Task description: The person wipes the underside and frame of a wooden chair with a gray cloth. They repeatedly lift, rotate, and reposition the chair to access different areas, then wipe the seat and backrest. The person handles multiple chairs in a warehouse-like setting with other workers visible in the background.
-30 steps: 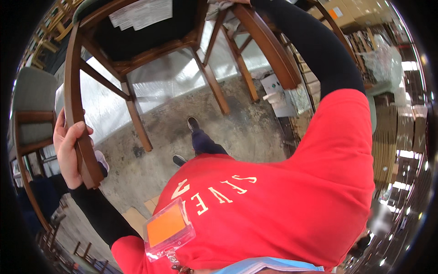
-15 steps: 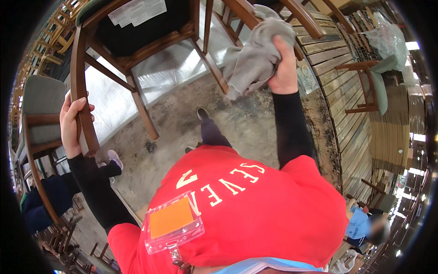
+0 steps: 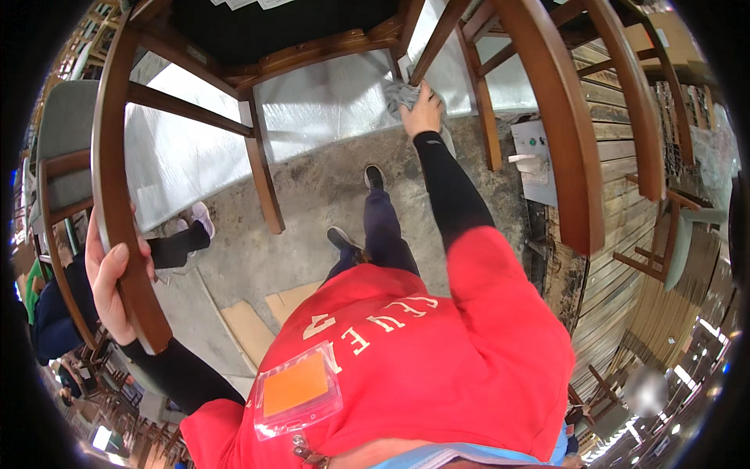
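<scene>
A brown wooden chair (image 3: 114,172) is tipped with its dark underside and legs toward me. My left hand (image 3: 109,273) is wrapped round its left leg near the lower end. Deeper among the chair's legs, my right hand (image 3: 423,112) is closed on a grey cloth (image 3: 401,95). The cloth presses against a slim wooden bar of the chair, and my fingers partly cover it. Two thick brown legs stand out at the right, one of them a broad near leg (image 3: 551,125). White labels show at the top of the underside.
Shiny silvery sheeting (image 3: 328,98) lies behind the chair. A grey control box (image 3: 534,160) stands right of my right arm, next to wooden slats (image 3: 605,266). At left are a grey upholstered chair (image 3: 66,121) and another person's shoe (image 3: 203,219). Cardboard (image 3: 246,332) lies on the floor.
My right hand has carried the cloth from the near right part of the chair inward to a slim bar. The chair looks larger and closer, and its left leg reaches lower in the picture.
</scene>
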`<control>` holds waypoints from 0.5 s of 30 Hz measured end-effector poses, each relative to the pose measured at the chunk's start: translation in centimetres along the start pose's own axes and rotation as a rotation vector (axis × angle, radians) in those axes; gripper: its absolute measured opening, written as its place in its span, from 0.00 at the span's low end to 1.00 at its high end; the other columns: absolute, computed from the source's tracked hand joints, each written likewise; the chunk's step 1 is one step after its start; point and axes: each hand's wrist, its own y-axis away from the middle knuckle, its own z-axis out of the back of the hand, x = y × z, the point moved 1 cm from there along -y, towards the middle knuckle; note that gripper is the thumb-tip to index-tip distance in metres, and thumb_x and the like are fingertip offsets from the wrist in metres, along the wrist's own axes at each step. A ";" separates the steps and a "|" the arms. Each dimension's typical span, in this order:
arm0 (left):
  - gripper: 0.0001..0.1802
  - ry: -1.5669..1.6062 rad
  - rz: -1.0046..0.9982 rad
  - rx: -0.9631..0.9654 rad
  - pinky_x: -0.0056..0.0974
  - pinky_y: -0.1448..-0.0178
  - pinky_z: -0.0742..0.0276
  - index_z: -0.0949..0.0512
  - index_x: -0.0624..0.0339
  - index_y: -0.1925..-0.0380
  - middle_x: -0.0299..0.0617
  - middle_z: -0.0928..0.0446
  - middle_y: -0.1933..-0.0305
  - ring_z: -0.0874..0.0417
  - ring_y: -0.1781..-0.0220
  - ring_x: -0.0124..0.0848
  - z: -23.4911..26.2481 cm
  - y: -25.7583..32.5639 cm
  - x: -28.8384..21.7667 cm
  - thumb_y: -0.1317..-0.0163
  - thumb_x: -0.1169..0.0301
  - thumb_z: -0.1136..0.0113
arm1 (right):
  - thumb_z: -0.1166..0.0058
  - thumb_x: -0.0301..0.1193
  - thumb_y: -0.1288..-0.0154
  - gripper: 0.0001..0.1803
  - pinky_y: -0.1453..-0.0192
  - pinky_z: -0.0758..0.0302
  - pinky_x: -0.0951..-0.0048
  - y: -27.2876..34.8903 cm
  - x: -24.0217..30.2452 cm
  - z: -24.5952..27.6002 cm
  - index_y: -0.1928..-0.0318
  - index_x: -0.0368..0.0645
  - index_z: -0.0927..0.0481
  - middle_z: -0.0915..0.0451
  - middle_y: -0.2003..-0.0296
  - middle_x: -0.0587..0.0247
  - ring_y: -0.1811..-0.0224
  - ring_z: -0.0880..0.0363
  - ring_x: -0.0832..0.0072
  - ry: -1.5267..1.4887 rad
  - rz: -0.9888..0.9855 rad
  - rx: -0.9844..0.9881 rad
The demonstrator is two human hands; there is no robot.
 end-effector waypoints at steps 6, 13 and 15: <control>0.43 -0.059 -0.006 0.035 0.26 0.70 0.28 0.39 0.72 0.30 0.48 0.24 0.49 0.24 0.65 0.24 0.7 0.6 0.5 0.42 0.60 0.40 | 0.28 0.32 0.47 0.42 0.43 0.23 0.50 7.7 -4.5 -0.1 0.33 0.48 0.36 0.34 0.42 0.39 0.43 0.26 0.40 0.118 0.178 0.186; 0.41 0.103 0.021 0.025 0.29 0.66 0.22 0.39 0.70 0.28 0.50 0.22 0.50 0.17 0.65 0.28 0.4 0.0 0.5 0.43 0.72 0.39 | 0.37 0.30 0.44 0.39 0.43 0.22 0.49 20.7 -8.3 4.1 0.31 0.40 0.36 0.28 0.41 0.29 0.44 0.21 0.38 -0.008 0.188 0.864; 0.41 0.131 0.003 0.080 0.30 0.67 0.21 0.39 0.70 0.29 0.49 0.21 0.50 0.17 0.65 0.29 0.2 -0.6 0.6 0.42 0.71 0.37 | 0.35 0.33 0.45 0.39 0.41 0.22 0.53 20.9 -5.0 4.0 0.33 0.37 0.33 0.24 0.43 0.32 0.42 0.21 0.42 -0.199 0.362 0.893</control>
